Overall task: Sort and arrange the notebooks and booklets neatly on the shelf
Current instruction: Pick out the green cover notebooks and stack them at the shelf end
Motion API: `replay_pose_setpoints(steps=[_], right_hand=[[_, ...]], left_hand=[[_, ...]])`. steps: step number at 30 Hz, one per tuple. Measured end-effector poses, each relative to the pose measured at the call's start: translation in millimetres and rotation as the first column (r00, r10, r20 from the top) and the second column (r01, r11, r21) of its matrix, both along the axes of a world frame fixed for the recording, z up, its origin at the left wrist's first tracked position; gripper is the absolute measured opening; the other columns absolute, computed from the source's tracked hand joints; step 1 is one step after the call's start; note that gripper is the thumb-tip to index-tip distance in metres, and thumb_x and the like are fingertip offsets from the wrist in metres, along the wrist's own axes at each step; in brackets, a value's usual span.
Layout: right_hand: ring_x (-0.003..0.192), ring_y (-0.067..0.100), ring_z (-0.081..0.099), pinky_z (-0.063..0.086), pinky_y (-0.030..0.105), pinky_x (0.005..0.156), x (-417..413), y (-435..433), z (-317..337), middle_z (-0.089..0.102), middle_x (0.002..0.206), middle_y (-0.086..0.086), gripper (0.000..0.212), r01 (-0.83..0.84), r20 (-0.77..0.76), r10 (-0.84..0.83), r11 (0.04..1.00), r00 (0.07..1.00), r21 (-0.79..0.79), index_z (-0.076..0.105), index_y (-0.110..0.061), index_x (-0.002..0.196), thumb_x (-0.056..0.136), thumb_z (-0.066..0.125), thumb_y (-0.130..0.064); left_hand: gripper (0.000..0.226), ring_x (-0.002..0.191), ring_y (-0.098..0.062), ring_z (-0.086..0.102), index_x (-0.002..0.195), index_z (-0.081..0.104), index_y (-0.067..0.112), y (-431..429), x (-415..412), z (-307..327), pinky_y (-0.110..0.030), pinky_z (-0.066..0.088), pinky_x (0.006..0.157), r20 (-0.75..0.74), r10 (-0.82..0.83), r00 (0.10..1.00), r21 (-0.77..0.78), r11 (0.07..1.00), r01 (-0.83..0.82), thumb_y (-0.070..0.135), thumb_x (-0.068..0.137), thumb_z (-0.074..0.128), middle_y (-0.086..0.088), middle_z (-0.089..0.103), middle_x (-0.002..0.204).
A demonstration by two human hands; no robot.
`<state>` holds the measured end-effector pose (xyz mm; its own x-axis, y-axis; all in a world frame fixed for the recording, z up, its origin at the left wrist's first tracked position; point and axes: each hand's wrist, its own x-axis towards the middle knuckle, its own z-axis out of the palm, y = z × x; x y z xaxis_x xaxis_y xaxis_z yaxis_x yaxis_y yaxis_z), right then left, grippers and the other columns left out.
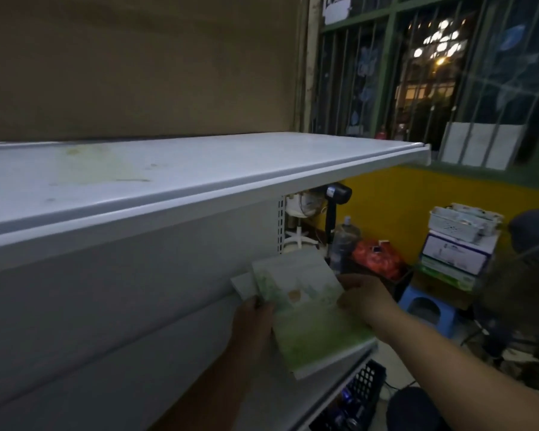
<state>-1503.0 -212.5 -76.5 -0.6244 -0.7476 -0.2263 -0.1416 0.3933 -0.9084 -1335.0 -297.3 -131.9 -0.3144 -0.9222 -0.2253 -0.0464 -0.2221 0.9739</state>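
Both hands are on the stack here, low at the right end of the unit. The green booklets (308,309) sit between them, pale covers facing up, far end pointing in toward the white back panel (137,290). The left hand (252,325) has the near-left edge, thumb on top and fingers curled under, a proper grip. The right hand (366,298) comes in from the other side, fingers bent over the right edge, pinching it. A smaller booklet (244,286) pokes out just left of the top cover, askew from the rest.

Where's the stack? Over the lower shelf (363,348), its near corner hanging past the front lip. Whether it is lying flat on the board or held just above it, I can't tell; the blur hides that. The upper shelf (199,169) above is bare white metal with a few stains.

I'd call this the squaring-up step, gathering loose booklets into one even pile, early in the job. The next move calls for nudging that stray smaller one in line, tapping the edges flush, then sliding the pile back against the panel so nothing overhangs. Care is needed at the lip: a black basket (366,385) sits below and a blue stool (427,309) stands beyond, so a slipped cover drops out of reach
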Motion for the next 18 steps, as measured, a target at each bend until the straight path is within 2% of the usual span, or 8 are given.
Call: replay_pose_setpoints(steps=[2, 3, 4, 6, 7, 9, 12, 18], right_hand=[[0.106, 0.033, 0.059, 0.052, 0.041, 0.090, -6, -17, -5, 0.058, 0.126, 0.016, 0.049, -0.076, -0.077, 0.079, 0.996, 0.994, 0.046, 0.057, -0.007, 0.126, 0.080, 0.054, 0.010], [0.102, 0.031, 0.061, 0.052, 0.041, 0.089, -8, -26, -8, 0.061, 0.120, 0.014, 0.046, -0.100, -0.112, 0.105, 0.993, 0.988, 0.056, 0.060, -0.007, 0.122, 0.079, 0.053, 0.009], [0.093, 0.027, 0.063, 0.054, 0.038, 0.083, -9, -33, -9, 0.065, 0.109, 0.012, 0.040, -0.118, -0.126, 0.124, 0.992, 0.984, 0.055, 0.063, -0.007, 0.114, 0.079, 0.051, 0.009], [0.078, 0.021, 0.064, 0.054, 0.028, 0.068, -8, -48, -12, 0.067, 0.090, 0.007, 0.037, -0.156, -0.132, 0.161, 0.987, 0.978, 0.045, 0.066, -0.005, 0.106, 0.081, 0.046, 0.013], [0.081, 0.021, 0.065, 0.053, 0.024, 0.066, -7, -54, -13, 0.068, 0.093, 0.008, 0.039, -0.171, -0.146, 0.177, 0.984, 0.973, 0.049, 0.066, -0.004, 0.110, 0.083, 0.044, 0.013], [0.100, 0.024, 0.062, 0.048, 0.018, 0.077, -3, -62, -14, 0.063, 0.117, 0.011, 0.042, -0.215, -0.197, 0.229, 0.973, 0.953, 0.088, 0.059, -0.004, 0.125, 0.088, 0.042, 0.007], [0.119, 0.021, 0.052, 0.035, 0.014, 0.081, -4, -68, -12, 0.050, 0.136, 0.008, 0.044, -0.248, -0.275, 0.285, 0.955, 0.918, 0.162, 0.051, -0.011, 0.133, 0.092, 0.040, 0.001], [0.085, 0.013, 0.050, 0.044, 0.022, 0.079, -15, -72, -18, 0.053, 0.129, 0.008, 0.045, -0.283, -0.291, 0.322, 0.944, 0.901, 0.168, 0.051, -0.014, 0.131, 0.092, 0.038, 0.003]], left_hand=[[0.005, 0.084, -0.026, 0.068, 0.081, 0.068, 0.025, -2, -2, 3, -0.048, 0.056, 0.081, 0.016, 0.049, 0.999, -0.060, 0.997, -0.048, 0.023, 0.079, 0.064, -0.007, 0.072, 0.092], [0.011, 0.081, -0.022, 0.068, 0.082, 0.067, 0.027, -4, -3, 3, -0.041, 0.057, 0.076, 0.025, 0.076, 0.997, -0.092, 0.993, -0.073, 0.018, 0.086, 0.062, -0.004, 0.071, 0.090], [0.015, 0.076, -0.018, 0.066, 0.082, 0.065, 0.028, -7, -3, 3, -0.034, 0.056, 0.070, 0.045, 0.107, 0.993, -0.128, 0.987, -0.101, 0.016, 0.089, 0.059, -0.001, 0.070, 0.085], [0.014, 0.070, -0.017, 0.065, 0.078, 0.065, 0.028, -9, 0, -1, -0.035, 0.054, 0.064, 0.067, 0.168, 0.984, -0.197, 0.969, -0.152, 0.021, 0.089, 0.060, 0.000, 0.069, 0.076], [0.011, 0.070, -0.021, 0.067, 0.076, 0.065, 0.026, -9, 2, -7, -0.040, 0.055, 0.065, 0.070, 0.195, 0.978, -0.222, 0.959, -0.175, 0.029, 0.085, 0.061, -0.003, 0.069, 0.075], [0.022, 0.074, -0.022, 0.067, 0.074, 0.064, 0.024, -8, 4, -18, -0.045, 0.053, 0.071, 0.101, 0.233, 0.967, -0.258, 0.945, -0.201, 0.045, 0.074, 0.055, -0.004, 0.068, 0.077], [0.026, 0.081, -0.019, 0.067, 0.079, 0.062, 0.030, -9, 2, -32, -0.047, 0.055, 0.079, 0.103, 0.217, 0.971, -0.237, 0.953, -0.187, 0.052, 0.067, 0.056, 0.001, 0.067, 0.085], [0.041, 0.093, -0.016, 0.060, 0.112, 0.050, 0.040, -13, -5, -43, -0.039, 0.050, 0.089, 0.290, 0.178, 0.940, -0.339, 0.938, -0.073, 0.052, 0.073, 0.047, 0.002, 0.055, 0.101]])
